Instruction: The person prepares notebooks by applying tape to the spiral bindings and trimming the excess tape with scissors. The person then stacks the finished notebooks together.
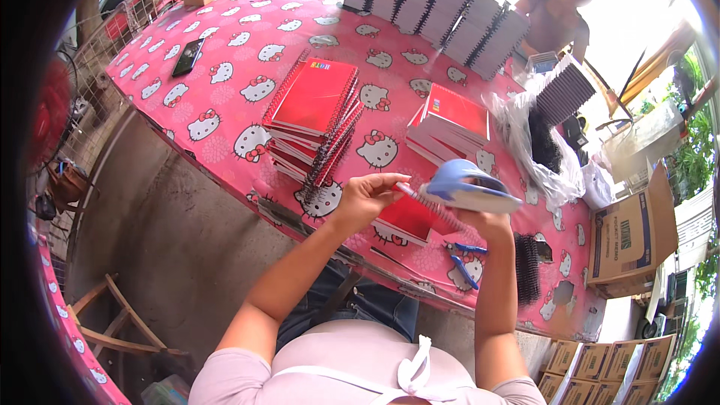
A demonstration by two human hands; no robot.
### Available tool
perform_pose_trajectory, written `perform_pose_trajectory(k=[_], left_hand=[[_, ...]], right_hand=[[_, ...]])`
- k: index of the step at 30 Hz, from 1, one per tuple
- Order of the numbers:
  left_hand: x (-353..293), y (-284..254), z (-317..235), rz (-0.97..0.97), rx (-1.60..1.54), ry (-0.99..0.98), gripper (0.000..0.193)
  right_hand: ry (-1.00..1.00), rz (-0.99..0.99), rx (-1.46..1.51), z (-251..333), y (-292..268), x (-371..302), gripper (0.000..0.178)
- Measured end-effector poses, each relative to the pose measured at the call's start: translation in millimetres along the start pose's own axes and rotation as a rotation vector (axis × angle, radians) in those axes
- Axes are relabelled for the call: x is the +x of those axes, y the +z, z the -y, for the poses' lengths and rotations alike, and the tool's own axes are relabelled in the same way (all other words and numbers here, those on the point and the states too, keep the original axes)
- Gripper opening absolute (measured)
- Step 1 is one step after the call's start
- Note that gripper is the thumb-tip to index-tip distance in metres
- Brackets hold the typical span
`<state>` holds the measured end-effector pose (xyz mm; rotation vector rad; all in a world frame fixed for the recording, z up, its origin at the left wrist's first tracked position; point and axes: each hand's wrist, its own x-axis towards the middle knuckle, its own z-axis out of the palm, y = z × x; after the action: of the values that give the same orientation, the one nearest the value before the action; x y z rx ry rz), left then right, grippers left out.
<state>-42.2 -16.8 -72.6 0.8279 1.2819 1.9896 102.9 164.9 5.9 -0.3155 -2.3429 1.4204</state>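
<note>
Beneath a blurred blue-and-white object (459,190), the right grip (484,222) is partly hidden.

blurred blue-and-white object (459,186) beside slanted coil (444,214)

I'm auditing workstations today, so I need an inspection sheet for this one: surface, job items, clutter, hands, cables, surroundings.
Surface: pink patterned tablecloth.
Job items: left red stack and right red stack of notebooks; red notebook near the front edge; coil; blue-and-white item, blurred; pliers.
Clutter: phone, plastic bag, black coils.
Hands: left hand at the coil's end, grip unclear; right hand holding the blue-and-white item.
Cables: nothing seen.
Surroundings: another person beyond the table; stacked cartons lower right.
</note>
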Motion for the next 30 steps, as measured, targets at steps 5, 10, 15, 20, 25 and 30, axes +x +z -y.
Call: perform_pose_trajectory(k=[5,10,15,20,25,30], left_hand=[[4,-2,-2,0.031,-0.052,-0.003,0.035],[0,0,-2,0.057,0.011,-0.038,0.030],[-1,5,1,0.084,-0.022,-0.015,0.024],[-4,9,6,0.029,0.008,-0.003,0.020],[-2,16,12,-0.019,0.016,-0.027,0.020],[2,21,6,-0.025,-0.023,-0.047,0.019]], right_hand=[[0.063,0.025,0.118,-5,-2,-2,0.032],[0.084,-0.390,-0.314,-26,-22,-20,0.035],[0.319,-0.341,-0.815,-45,-60,-66,0.041],[0.015,-0.372,-0.801,32,-16,-44,0.053],[-0.111,-0.236,-1.251,12,77,-33,0.098],[-0.019,-0.045,-1.127,23,86,-70,0.101]])
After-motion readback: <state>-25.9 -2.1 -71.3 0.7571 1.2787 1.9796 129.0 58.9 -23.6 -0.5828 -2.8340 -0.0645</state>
